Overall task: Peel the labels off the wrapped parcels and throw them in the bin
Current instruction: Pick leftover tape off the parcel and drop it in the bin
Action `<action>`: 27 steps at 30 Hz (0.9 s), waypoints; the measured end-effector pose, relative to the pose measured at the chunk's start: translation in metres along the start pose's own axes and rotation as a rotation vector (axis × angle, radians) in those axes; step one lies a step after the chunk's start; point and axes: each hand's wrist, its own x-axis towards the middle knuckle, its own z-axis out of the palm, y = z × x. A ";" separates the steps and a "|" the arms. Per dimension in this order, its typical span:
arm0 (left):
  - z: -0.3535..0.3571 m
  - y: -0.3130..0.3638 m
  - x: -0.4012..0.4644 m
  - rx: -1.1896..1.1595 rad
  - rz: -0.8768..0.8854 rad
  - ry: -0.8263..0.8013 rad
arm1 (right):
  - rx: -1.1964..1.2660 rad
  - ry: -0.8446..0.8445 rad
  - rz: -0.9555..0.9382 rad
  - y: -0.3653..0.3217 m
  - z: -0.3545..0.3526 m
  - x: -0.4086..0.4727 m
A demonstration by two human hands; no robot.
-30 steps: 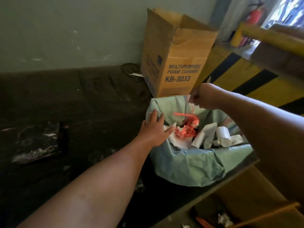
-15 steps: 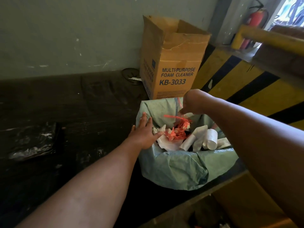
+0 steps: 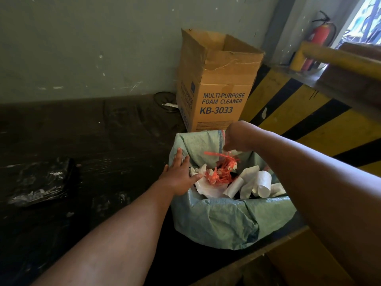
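Observation:
The bin [image 3: 226, 221], lined with a pale green woven bag, stands at centre right. Inside it lie curled white labels [image 3: 261, 182] and a tangle of orange plastic strips [image 3: 222, 172]. My left hand [image 3: 179, 178] rests flat on the bin's left rim, fingers spread, holding nothing. My right hand [image 3: 237, 139] hangs over the far side of the bin, wrist bent, fingers pointing down; they are mostly hidden behind the wrist. A black wrapped parcel [image 3: 41, 182] lies on the dark surface to the left, away from both hands.
An open cardboard box [image 3: 216, 83] marked "foam cleaner" stands against the wall just behind the bin. A yellow and black striped barrier [image 3: 309, 120] runs along the right, with a yellow rail [image 3: 340, 56] and a red fire extinguisher [image 3: 321, 36] beyond.
My right hand has sunk slightly over the bin's far side and its wrist has bent down. My left hand stays on the rim. The camera has shifted a little.

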 end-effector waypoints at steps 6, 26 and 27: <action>0.001 0.000 0.002 -0.001 -0.003 0.008 | 0.046 -0.042 0.017 0.000 -0.004 0.001; 0.004 -0.004 0.006 0.007 -0.002 0.016 | 0.175 -0.034 -0.015 0.004 -0.002 0.005; 0.004 -0.004 0.006 0.002 -0.004 0.013 | 0.176 -0.074 -0.016 0.004 -0.004 0.004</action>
